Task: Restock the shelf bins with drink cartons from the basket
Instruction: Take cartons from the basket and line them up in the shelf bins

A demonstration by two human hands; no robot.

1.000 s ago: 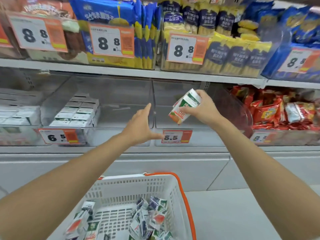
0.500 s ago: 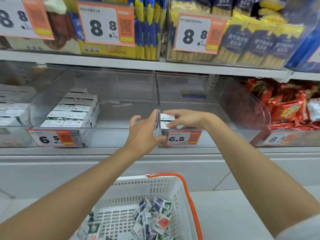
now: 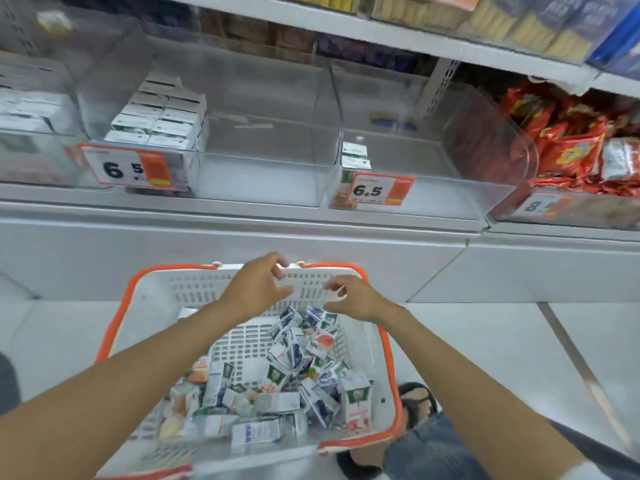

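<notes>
A white basket with an orange rim (image 3: 384, 348) stands on the floor below me, holding several small drink cartons (image 3: 287, 372) in a loose heap. My left hand (image 3: 258, 291) and my right hand (image 3: 353, 297) hover over the basket's far end, fingers loosely spread, holding nothing. On the shelf above, a clear bin (image 3: 450, 181) with a 6.5 price tag holds a carton (image 3: 355, 157) standing at its front left corner. The clear bin to its left (image 3: 263, 178) has rows of cartons (image 3: 166, 119) along its left side.
Red snack packets (image 3: 575, 147) fill the bin to the right. Blue and yellow biscuit packs (image 3: 540, 26) sit on the shelf above. A grey shelf base (image 3: 242, 251) runs below the bins. My sandalled foot (image 3: 415, 400) is beside the basket's right rim.
My right hand let go of the carton in the 6.5 bin. Both hands dropped from the shelf to just above the basket, and my view tilted down.
</notes>
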